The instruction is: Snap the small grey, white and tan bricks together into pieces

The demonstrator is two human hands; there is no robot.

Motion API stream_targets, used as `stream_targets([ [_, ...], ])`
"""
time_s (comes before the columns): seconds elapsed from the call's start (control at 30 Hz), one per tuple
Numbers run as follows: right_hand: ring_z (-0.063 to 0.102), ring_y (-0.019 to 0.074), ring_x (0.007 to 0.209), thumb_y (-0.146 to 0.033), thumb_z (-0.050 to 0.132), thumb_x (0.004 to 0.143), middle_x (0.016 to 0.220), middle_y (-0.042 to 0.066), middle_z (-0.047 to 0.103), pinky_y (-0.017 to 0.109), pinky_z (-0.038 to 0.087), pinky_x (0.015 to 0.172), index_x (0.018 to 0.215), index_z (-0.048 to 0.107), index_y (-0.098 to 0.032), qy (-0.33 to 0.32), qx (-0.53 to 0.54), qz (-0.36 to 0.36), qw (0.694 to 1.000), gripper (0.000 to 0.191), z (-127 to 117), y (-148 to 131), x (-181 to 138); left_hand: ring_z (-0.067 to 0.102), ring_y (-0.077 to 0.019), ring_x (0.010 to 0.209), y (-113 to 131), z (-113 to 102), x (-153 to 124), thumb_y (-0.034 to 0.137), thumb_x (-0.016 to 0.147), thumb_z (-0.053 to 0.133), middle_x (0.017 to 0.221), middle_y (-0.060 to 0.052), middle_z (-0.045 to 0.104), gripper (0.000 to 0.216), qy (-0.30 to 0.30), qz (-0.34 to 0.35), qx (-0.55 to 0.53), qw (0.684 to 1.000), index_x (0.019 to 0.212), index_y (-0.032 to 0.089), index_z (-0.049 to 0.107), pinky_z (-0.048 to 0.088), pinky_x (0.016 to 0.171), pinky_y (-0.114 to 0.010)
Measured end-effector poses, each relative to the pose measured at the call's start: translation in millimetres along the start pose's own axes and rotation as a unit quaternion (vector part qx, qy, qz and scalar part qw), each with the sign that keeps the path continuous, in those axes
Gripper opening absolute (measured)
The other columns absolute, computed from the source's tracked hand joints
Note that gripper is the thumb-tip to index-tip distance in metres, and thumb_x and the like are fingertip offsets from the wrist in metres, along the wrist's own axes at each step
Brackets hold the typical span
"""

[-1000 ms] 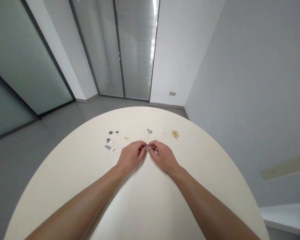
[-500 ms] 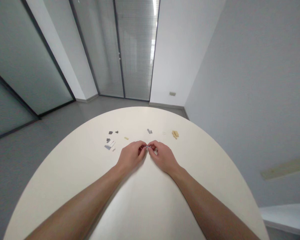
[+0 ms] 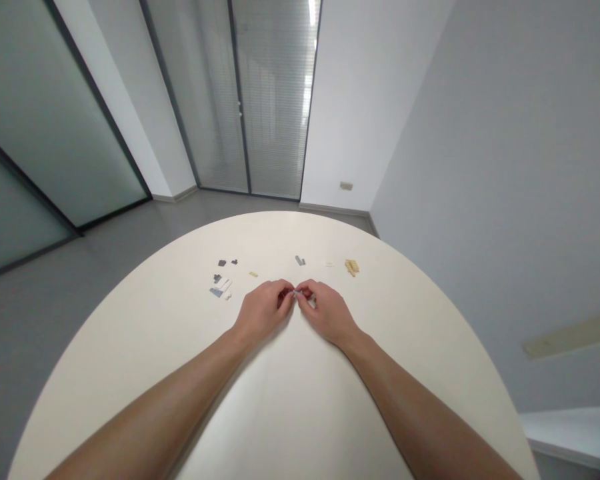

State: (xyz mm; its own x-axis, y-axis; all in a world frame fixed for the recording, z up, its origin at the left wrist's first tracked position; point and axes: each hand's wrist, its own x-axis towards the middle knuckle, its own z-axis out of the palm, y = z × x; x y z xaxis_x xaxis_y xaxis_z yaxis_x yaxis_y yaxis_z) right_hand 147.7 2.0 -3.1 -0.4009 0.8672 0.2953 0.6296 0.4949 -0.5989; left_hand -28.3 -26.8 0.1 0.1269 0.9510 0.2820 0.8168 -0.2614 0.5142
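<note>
My left hand point(image 3: 263, 310) and my right hand point(image 3: 327, 311) meet fingertip to fingertip over the middle of a round cream table point(image 3: 280, 400). Both are closed in a pinch on one tiny grey piece point(image 3: 295, 293) held between them, just above the tabletop. Most of the piece is hidden by my fingers. A small grey piece point(image 3: 299, 260) lies just beyond my hands.
Several small grey and white pieces point(image 3: 220, 285) lie to the left of my hands, with a tan bit point(image 3: 253, 274) near them. A tan cluster point(image 3: 351, 267) sits to the right. Glass partitions and a blind-covered door stand beyond the table; a grey wall is at right.
</note>
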Motion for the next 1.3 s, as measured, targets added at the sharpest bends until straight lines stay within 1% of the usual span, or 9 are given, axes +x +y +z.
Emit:
stream_targets([
  [0.23,0.063,0.0171,0.086,-0.025,0.057,0.094,0.09,0.002,0.07,0.03,0.045,0.079,0.103,0.064,-0.023,0.001,0.002,-0.004,1.0,0.011,0.4,1.3,0.3,0.064,-0.0185,0.083,-0.2,0.8,0.0,0.027,0.094,0.051,0.093,0.0,0.074,0.018,0.001,-0.002,0.0,1.0,0.099,0.026,0.069,0.041,0.068,-0.029],
  [0.6,0.063,0.0173,0.087,-0.025,0.057,0.095,0.091,0.003,0.07,0.03,0.046,0.082,0.103,0.064,-0.022,-0.002,-0.001,-0.016,1.0,0.011,0.7,2.5,0.0,0.065,-0.0198,0.087,-1.0,1.7,1.0,0.027,0.094,0.051,0.097,-0.002,0.074,0.019,-0.006,0.001,0.007,1.0,0.1,0.025,0.069,0.043,0.072,-0.031],
  [1.3,0.062,0.0172,0.087,-0.025,0.057,0.095,0.092,0.003,0.069,0.031,0.045,0.082,0.104,0.064,-0.022,-0.009,-0.003,-0.009,1.0,0.012,-1.0,0.4,0.0,0.065,-0.0205,0.088,-0.7,1.1,1.2,0.027,0.094,0.051,0.097,-0.003,0.074,0.019,-0.01,-0.005,0.007,1.0,0.1,0.024,0.069,0.045,0.072,-0.031],
])
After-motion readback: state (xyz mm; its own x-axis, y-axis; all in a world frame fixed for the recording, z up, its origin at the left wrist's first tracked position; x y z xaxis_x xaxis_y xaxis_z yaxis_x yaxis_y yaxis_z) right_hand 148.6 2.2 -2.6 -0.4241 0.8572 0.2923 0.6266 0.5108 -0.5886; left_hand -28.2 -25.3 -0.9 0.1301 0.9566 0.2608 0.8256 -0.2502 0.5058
